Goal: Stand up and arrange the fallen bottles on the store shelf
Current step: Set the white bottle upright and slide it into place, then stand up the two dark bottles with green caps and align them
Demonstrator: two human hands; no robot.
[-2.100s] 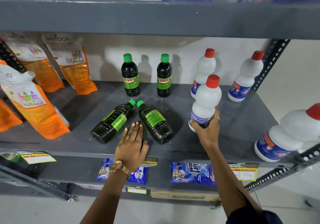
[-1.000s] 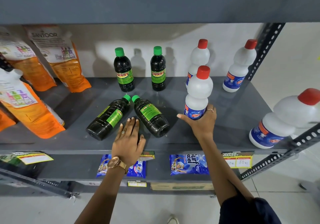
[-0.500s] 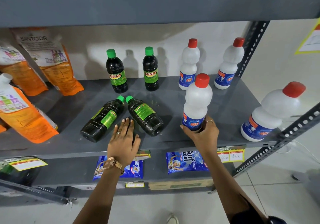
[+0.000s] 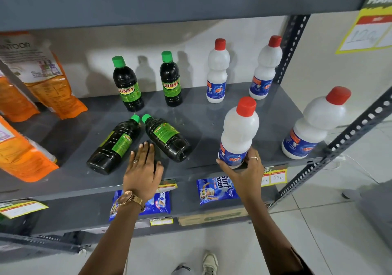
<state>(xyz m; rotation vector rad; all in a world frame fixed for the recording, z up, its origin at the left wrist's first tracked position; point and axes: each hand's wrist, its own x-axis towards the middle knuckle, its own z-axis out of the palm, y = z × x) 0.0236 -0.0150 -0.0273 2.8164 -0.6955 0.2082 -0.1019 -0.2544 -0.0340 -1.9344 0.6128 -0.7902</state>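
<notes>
Two dark green-capped bottles lie on their sides on the grey shelf [image 4: 212, 115], the left fallen bottle [image 4: 114, 147] and the right fallen bottle [image 4: 167, 140], caps close together. My left hand [image 4: 144, 170] rests flat on the shelf between their bases, fingers apart, holding nothing. My right hand [image 4: 244, 168] grips the base of an upright white red-capped bottle [image 4: 238, 132] near the shelf's front edge. Two more dark bottles [image 4: 127, 85] [image 4: 170, 79] stand upright at the back.
Three other white bottles stand upright: two at the back [image 4: 217, 73] [image 4: 265, 68] and one at the front right corner [image 4: 314, 126]. Orange refill pouches [image 4: 42, 77] fill the left side. A perforated upright post [image 4: 360, 126] borders the right. Blue sachets [image 4: 216, 189] hang below.
My right hand has brought the white bottle toward the shelf's front edge, upright throughout. My left hand has stayed flat between the fallen bottles. The view has shifted right.
</notes>
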